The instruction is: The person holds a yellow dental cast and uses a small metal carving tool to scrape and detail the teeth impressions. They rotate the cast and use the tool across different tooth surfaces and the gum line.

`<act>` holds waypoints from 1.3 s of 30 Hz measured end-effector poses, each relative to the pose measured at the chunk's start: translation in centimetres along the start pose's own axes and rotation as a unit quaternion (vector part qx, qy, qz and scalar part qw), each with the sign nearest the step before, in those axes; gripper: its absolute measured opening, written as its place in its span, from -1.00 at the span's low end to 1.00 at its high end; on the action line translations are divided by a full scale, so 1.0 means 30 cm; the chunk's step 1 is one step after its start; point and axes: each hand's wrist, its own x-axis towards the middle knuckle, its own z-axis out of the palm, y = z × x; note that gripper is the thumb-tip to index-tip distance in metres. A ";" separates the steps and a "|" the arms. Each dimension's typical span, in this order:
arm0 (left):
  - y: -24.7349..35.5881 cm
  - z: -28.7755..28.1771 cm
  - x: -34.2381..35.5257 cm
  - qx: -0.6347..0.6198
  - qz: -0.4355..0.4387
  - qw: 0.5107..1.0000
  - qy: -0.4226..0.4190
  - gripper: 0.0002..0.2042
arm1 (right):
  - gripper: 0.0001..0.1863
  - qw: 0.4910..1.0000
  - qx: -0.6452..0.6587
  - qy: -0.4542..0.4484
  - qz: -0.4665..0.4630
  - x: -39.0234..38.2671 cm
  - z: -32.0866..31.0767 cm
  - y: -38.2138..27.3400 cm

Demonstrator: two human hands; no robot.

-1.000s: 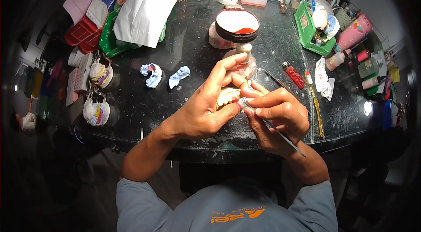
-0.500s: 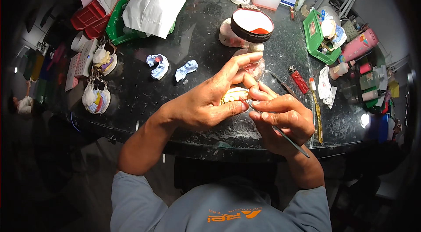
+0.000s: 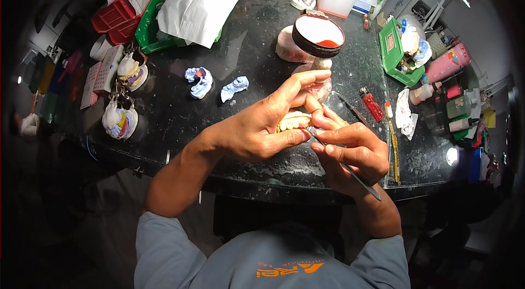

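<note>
A pale yellow dental model (image 3: 294,120) with a row of teeth is gripped between the thumb and fingers of my left hand (image 3: 260,125). My right hand (image 3: 355,152) pinches a thin metal carving tool (image 3: 358,181) like a pen. The tool's tip meets the model's right side near my left thumb; the exact contact is hidden by the fingers. Just beyond my hands stands a round dish of red material (image 3: 319,34) on a stand. Two light-blue pieces, a curved impression (image 3: 199,82) and a smaller one (image 3: 234,89), lie left of my left hand.
On the left stand two mounted dental models (image 3: 120,118) and a green bin (image 3: 150,32) under white paper (image 3: 199,4). To the right lie a red lighter (image 3: 372,105), a yellow-handled tool (image 3: 395,152), crumpled tissue (image 3: 406,114) and a green box (image 3: 395,51). A pink bottle (image 3: 448,62) stands beyond.
The view has shifted slightly. My hands keep nearly the same pose, with the model in the left and the carving tool in the right at a slightly different angle.
</note>
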 end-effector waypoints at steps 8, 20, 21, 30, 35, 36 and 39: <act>0.007 0.010 0.002 -0.036 -0.012 0.999 0.007 -0.12 | -0.81 0.999 -0.031 -0.021 -0.025 -0.004 -0.007 -0.006; 0.000 0.009 0.004 -0.036 -0.013 0.999 0.005 -0.12 | -0.81 0.999 -0.026 -0.015 -0.033 -0.012 -0.012 0.004; 0.001 0.011 0.002 -0.029 -0.013 0.999 0.007 -0.12 | -0.81 0.999 -0.027 -0.015 -0.033 -0.013 -0.011 0.002; 0.014 0.018 -0.002 0.011 -0.010 1.000 0.015 -0.11 | -0.80 0.999 -0.024 -0.018 -0.032 -0.009 -0.009 -0.001; 0.036 0.038 0.001 0.102 -0.025 0.993 0.051 -0.11 | -0.74 0.999 -0.027 0.034 0.015 0.007 -0.013 -0.005; 0.035 0.044 0.000 0.105 -0.029 0.993 0.042 -0.11 | -0.74 0.998 -0.019 0.044 0.027 0.002 -0.011 0.002; 0.038 0.058 0.004 0.074 -0.056 0.994 0.064 -0.22 | -0.71 0.997 -0.016 0.063 0.032 0.004 -0.012 0.005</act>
